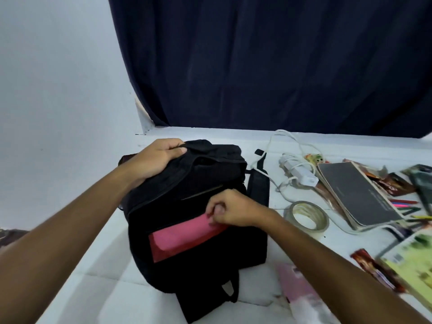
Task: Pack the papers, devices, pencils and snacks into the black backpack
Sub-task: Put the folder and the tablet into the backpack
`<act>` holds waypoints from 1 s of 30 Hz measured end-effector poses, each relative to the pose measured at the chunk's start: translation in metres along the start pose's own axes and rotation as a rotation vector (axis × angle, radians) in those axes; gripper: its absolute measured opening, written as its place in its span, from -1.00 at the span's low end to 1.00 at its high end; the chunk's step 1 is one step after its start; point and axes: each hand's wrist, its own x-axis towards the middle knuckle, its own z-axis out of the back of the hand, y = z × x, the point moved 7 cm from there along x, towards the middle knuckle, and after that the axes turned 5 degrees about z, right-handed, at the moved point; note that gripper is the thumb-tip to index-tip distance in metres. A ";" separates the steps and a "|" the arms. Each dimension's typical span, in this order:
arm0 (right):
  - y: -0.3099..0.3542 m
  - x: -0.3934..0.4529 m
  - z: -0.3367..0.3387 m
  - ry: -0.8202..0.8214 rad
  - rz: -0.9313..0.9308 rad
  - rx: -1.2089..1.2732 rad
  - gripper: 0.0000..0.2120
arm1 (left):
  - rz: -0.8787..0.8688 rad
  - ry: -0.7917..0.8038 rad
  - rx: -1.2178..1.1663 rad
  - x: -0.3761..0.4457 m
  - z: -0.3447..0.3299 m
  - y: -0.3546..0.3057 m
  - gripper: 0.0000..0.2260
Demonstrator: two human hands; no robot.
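Black backpack upright at centre of the white worktop, front pocket gaping to show pink lining. Left hand at 11 o'clock, grip clenched on the fabric along the bag's top edge, steadying it. Right hand at the pocket's 2 o'clock corner, grip narrow, thumb and fingertips pinched, apparently on the zipper pull, though the pull itself hidden. Pocket mouth running long from 8 o'clock up to 2 o'clock, so any zipper travel likely along that slant, with the right hand the nearer.

Still unpacked, out at 3 o'clock and well apart from the bag: dark notebook lying long from 11 to 5 o'clock, coloured pencils just beyond it, white power strip with coiled cable, tape roll nearest the right wrist. Snack wrapper and green book at 4 o'clock; pink packet, blurred, at 5 o'clock under the right forearm. Packing judged barely begun.
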 end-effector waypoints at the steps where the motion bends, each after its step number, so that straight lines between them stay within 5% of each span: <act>1: -0.007 -0.020 0.022 -0.097 -0.010 0.083 -0.77 | 0.012 -0.003 -0.011 0.000 -0.005 0.001 -0.82; 7: -0.115 -0.156 0.123 -0.795 -0.277 0.123 -0.75 | 0.026 -0.014 -0.017 -0.004 -0.041 0.005 -0.80; 11: -0.211 -0.245 0.130 -1.312 -0.758 0.480 -0.76 | 0.030 -0.048 0.051 -0.011 -0.060 0.008 -0.81; 13: -0.222 -0.264 0.125 -1.448 -0.826 0.692 -0.65 | 0.046 -0.073 0.059 -0.013 -0.064 0.012 -0.81; 19: -0.219 -0.260 0.129 -1.479 -0.838 1.198 -0.62 | 0.074 -0.149 0.084 -0.025 -0.064 0.023 -0.80; 30: -0.225 -0.249 0.132 -1.419 -0.826 1.373 -0.81 | 0.094 -0.205 0.159 -0.034 -0.068 0.025 -0.77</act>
